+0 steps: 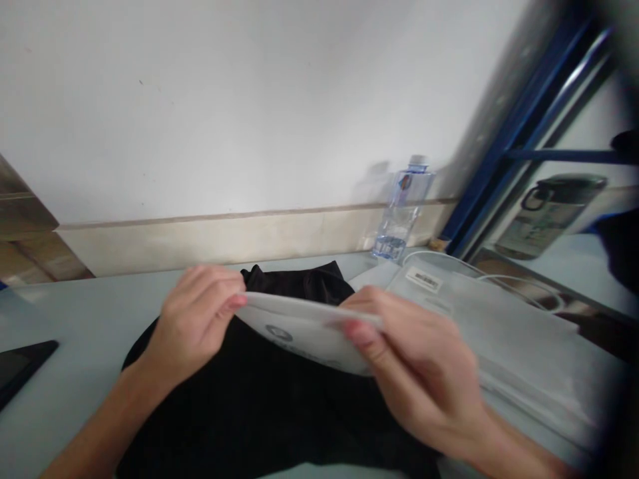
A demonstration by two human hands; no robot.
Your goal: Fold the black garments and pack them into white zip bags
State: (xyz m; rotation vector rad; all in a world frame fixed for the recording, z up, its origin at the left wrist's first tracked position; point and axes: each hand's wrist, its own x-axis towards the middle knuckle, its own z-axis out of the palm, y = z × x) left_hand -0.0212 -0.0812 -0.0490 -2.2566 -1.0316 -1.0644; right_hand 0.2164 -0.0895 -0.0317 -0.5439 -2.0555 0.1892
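Observation:
A whitish, translucent plastic bag (pixel 304 329) with a dark round mark and blurred print is stretched between my hands. My left hand (pixel 197 316) pinches its top edge at the left end, thumb on the near side. At the right end, my right hand (pixel 424 372) grips the same edge between thumb and fingers. Below the bag a black garment (pixel 279 412) lies spread over the light table (pixel 94 319), its far end bunched. The garment lies under both hands; folds beneath the bag are hidden.
A clear plastic bottle (pixel 402 213) with a little liquid stands against the wall. To the right lie clear plastic bags (pixel 479 319) with a barcode label. A dark tablet-like object (pixel 22 366) rests at left. Behind a blue frame (pixel 499 159) at right stands a tumbler (pixel 552 216).

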